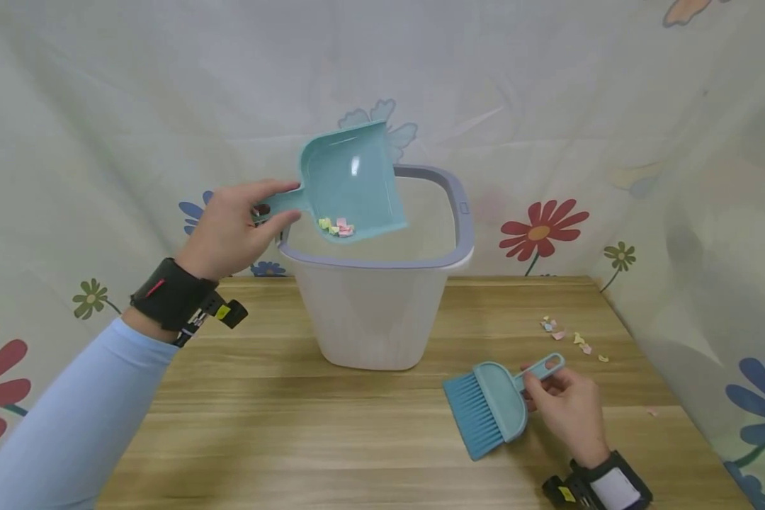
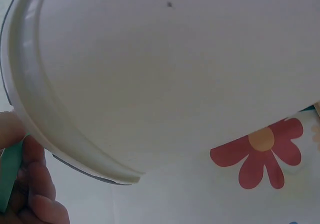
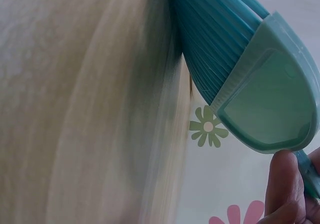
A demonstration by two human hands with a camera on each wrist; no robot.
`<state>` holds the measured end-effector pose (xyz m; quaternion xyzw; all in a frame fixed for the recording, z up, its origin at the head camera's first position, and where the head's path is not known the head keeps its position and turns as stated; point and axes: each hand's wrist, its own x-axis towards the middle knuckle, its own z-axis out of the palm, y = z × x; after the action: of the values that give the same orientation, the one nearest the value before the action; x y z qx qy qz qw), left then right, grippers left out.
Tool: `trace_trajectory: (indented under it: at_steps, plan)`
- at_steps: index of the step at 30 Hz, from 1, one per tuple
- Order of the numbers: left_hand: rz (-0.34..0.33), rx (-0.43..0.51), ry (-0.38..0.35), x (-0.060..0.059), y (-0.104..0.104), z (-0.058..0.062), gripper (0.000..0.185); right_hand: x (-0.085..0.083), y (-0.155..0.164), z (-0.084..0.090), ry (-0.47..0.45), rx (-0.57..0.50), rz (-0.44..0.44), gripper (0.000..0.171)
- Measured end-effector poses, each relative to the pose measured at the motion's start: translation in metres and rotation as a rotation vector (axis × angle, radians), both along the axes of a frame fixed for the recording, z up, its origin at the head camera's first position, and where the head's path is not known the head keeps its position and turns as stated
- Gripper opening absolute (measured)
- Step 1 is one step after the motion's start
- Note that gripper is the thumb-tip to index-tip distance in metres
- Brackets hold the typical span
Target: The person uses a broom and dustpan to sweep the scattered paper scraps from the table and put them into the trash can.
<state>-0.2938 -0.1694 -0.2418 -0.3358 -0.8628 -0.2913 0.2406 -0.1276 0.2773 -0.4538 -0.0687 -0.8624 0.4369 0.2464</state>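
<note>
We are gripping dustpan (image 1: 347,185) handle in left hand (image 1: 232,228), tilting it over bin (image 1: 459,212) – paper scraps (image 1: 336,227) sitting near lip. Advice: tipping steeper, lip inside rim. Right hand (image 1: 567,407) pinching brush (image 1: 492,405) handle, resting on surface (image 1: 280,418), near right.

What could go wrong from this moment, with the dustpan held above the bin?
1. The left hand holds the teal dustpan tilted over the near rim of the white bin. The paper scraps lie at its lower edge, so some may fall outside onto the wooden table.
2. The dustpan is close to the rim; a knock might shift the bin.
3. More scraps lie near the right hand, which holds the brush; a careless movement may scatter them.
</note>
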Motion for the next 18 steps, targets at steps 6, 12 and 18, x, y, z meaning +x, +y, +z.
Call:
trace_trajectory:
  at_steps: [6, 12, 18]
  plan:
    - [-0.052, 0.010, 0.236, 0.000, 0.003, -0.009, 0.042, 0.001, -0.001, -0.002, 0.005, 0.006, 0.001, 0.007]
    - [-0.075, -0.060, 0.454, 0.003, 0.005, -0.014, 0.042, 0.001, -0.003, -0.003, 0.005, 0.004, 0.002, 0.007]
    - [-0.057, -0.131, 0.575, 0.007, 0.005, -0.016, 0.042, 0.000, -0.004, -0.002, 0.002, 0.012, -0.013, 0.007]
